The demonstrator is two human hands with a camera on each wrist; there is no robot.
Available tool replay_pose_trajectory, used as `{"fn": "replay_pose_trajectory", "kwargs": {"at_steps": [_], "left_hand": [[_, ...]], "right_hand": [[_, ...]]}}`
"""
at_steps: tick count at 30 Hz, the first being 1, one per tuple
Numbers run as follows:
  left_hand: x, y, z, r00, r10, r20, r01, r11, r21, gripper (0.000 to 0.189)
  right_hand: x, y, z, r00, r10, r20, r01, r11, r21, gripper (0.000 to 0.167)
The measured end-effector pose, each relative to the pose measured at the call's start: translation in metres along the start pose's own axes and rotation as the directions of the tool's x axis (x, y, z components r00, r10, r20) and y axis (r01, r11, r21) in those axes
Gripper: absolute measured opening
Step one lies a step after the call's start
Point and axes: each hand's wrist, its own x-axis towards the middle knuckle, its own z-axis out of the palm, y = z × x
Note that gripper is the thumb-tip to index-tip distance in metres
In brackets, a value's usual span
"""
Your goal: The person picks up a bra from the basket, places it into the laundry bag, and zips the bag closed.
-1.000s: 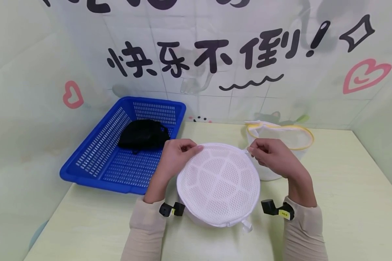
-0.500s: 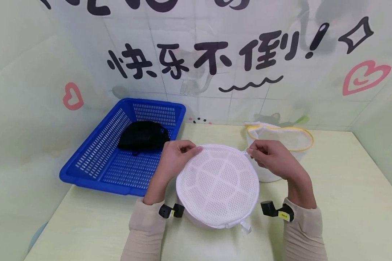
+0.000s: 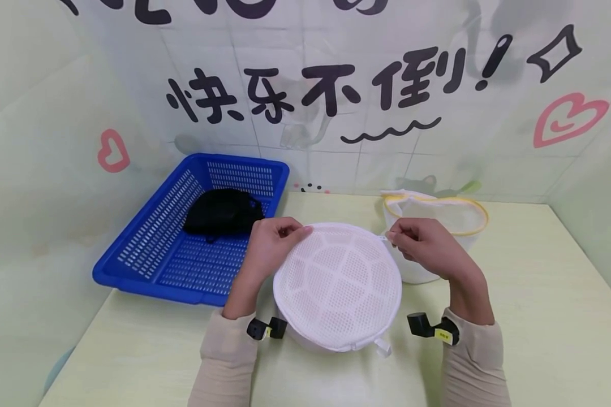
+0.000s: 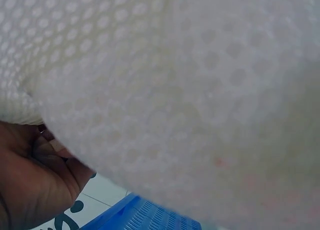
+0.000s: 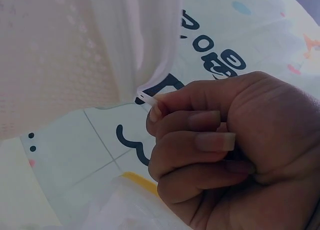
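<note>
A round white mesh laundry bag point(image 3: 338, 285) stands in front of the person, its circular top tilted toward the head camera. At the top's upper left edge, my left hand point(image 3: 272, 246) pinches the rim between thumb and fingers. My right hand point(image 3: 430, 246) pinches a small white zipper pull point(image 5: 146, 97) at the upper right edge, thumb against index finger, the other fingers curled in. A white fabric tab point(image 3: 383, 347) sticks out at the lower right of the rim. Mesh fills most of the left wrist view and hides the left fingertips there.
A blue plastic basket point(image 3: 147, 285) with a black cloth item point(image 3: 221, 212) in it stands at the back left. Behind the right hand is a second white bag with a yellow-edged opening point(image 3: 476, 215). A printed wall sheet point(image 3: 331, 164) borders the table point(image 3: 529, 316).
The bag's round top has shifted very slightly left and up. Both hands keep their pinch and stay nearly in place.
</note>
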Motion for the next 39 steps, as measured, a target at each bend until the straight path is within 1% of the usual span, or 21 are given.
{"fn": "replay_pose_trajectory", "kwargs": {"at_steps": [8,17,23,31,39], "left_hand": [[0.0001,0.0003,-0.0002,1.000,-0.018,-0.005,0.018,1.000,-0.001,0.015],[0.0003,-0.0007,0.0004,1.000,-0.016,-0.019,0.016,1.000,0.019,0.016],[0.0002,-0.0008,-0.0007,0.999,-0.012,-0.040,0.013,1.000,0.028,0.016],[0.0009,-0.0013,-0.0005,0.999,-0.020,-0.041,0.021,1.000,0.020,0.017],[0.0020,-0.0023,-0.0024,0.997,-0.005,-0.079,0.008,1.000,0.027,0.017]], "right_hand": [[0.0003,0.0032,-0.0008,1.000,0.006,0.006,-0.006,1.000,-0.009,0.018],[-0.0006,0.0024,-0.0011,1.000,-0.002,0.012,0.002,1.000,-0.018,0.019],[-0.0010,0.0018,-0.0014,1.000,-0.007,0.005,0.007,1.000,-0.020,0.020],[-0.0006,0.0036,-0.0020,1.000,0.012,0.010,-0.012,1.000,-0.028,0.020],[-0.0008,0.0021,-0.0030,1.000,0.016,0.016,-0.016,1.000,-0.020,0.019]]}}
